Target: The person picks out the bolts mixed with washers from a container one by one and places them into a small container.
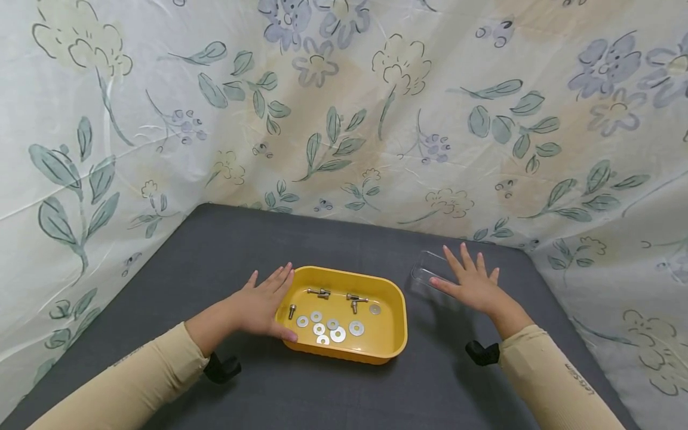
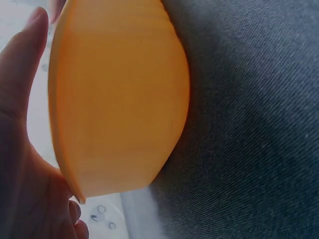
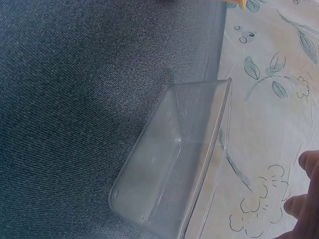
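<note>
A yellow tray (image 1: 398, 334) sits on the dark cloth and holds several small screws (image 1: 322, 292) and several flat washers (image 1: 337, 334). My left hand (image 1: 260, 304) lies along its left end, fingers straight and thumb over the near rim. In the left wrist view the tray's outer wall (image 2: 119, 99) fills the middle, with the hand at its rim. My right hand (image 1: 473, 286) is spread above a clear plastic box (image 1: 424, 266), partly covering it in the head view. The right wrist view shows the box (image 3: 149, 169) standing apart from the fingertips (image 3: 294, 204), with nothing in the hand.
A dark grey cloth (image 1: 344, 394) covers the table. Floral curtain (image 1: 333, 119) hangs behind it and along both sides. A black strap piece (image 1: 220, 368) sits under the left wrist, another (image 1: 482, 353) under the right.
</note>
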Action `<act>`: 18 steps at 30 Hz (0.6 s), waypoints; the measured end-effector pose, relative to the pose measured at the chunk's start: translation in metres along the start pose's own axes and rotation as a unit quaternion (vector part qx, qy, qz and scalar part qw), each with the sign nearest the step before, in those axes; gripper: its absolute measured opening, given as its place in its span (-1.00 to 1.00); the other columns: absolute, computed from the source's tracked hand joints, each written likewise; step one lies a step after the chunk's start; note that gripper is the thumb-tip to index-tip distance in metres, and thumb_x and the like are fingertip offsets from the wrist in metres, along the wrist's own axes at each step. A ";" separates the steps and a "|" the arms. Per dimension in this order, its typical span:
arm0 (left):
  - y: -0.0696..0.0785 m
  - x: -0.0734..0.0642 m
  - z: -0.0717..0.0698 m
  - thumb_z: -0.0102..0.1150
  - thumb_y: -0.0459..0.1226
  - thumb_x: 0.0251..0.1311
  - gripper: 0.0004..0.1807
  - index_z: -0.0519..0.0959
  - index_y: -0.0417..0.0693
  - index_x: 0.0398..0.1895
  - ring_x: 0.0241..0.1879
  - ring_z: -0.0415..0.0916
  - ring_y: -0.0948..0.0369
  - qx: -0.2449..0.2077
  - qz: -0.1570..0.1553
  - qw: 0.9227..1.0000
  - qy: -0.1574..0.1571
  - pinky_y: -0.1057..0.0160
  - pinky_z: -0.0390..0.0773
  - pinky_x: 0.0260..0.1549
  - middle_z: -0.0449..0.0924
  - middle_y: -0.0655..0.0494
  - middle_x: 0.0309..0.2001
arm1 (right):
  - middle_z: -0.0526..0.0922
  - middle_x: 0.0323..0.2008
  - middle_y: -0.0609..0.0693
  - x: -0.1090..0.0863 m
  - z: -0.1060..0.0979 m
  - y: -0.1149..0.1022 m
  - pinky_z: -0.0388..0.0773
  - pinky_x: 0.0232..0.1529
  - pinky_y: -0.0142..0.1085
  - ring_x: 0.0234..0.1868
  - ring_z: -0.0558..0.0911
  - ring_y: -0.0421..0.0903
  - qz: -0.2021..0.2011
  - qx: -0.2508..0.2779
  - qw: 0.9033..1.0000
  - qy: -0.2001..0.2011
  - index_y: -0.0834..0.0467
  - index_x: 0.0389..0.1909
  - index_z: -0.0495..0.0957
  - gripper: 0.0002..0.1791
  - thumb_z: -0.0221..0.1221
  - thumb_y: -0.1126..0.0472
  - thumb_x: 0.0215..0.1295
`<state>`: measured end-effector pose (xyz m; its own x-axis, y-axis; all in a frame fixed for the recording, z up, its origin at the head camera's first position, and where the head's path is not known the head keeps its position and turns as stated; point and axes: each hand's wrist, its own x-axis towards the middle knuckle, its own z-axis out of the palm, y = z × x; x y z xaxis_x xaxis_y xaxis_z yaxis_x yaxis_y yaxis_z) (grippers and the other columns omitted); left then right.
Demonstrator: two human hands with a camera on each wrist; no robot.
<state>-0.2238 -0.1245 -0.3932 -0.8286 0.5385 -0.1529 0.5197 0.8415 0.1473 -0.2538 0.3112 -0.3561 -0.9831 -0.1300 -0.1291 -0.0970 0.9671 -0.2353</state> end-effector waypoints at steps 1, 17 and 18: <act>0.001 0.000 0.000 -0.06 0.55 -0.34 0.40 -0.26 -0.18 0.43 0.41 -0.36 0.05 0.001 -0.002 1.000 -0.004 -0.28 -0.29 0.21 -0.43 0.00 0.44 | -0.56 0.37 0.25 0.000 0.000 0.000 -0.66 -0.06 0.40 0.26 -0.56 0.42 0.000 0.001 1.000 0.001 -0.04 0.43 -0.38 0.04 -0.11 -0.45 0.13; 0.008 -0.001 -0.001 -0.16 0.62 -0.47 0.47 -0.29 -0.14 0.43 0.41 -0.30 0.07 -0.002 -0.012 0.999 -0.031 -0.22 -0.16 0.24 -0.48 0.04 0.44 | -0.55 0.38 0.24 0.000 -0.002 -0.002 -0.59 -0.01 0.41 0.28 -0.52 0.40 -0.005 0.007 1.000 0.003 -0.06 0.43 -0.38 0.05 -0.13 -0.48 0.11; 0.008 -0.001 -0.001 -0.16 0.62 -0.48 0.48 -0.30 -0.14 0.43 0.41 -0.30 0.08 -0.003 -0.016 0.999 -0.036 -0.21 -0.16 0.24 -0.49 0.04 0.44 | -0.55 0.38 0.23 0.001 -0.002 -0.003 -0.58 0.00 0.41 0.29 -0.52 0.39 -0.005 0.007 1.000 0.003 -0.06 0.43 -0.39 0.06 -0.14 -0.50 0.09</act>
<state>-0.2189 -0.1183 -0.3911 -0.8275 0.5138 -0.2265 0.4922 0.8579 0.1479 -0.2546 0.3092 -0.3534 -0.9830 -0.1381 -0.1207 -0.1045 0.9625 -0.2504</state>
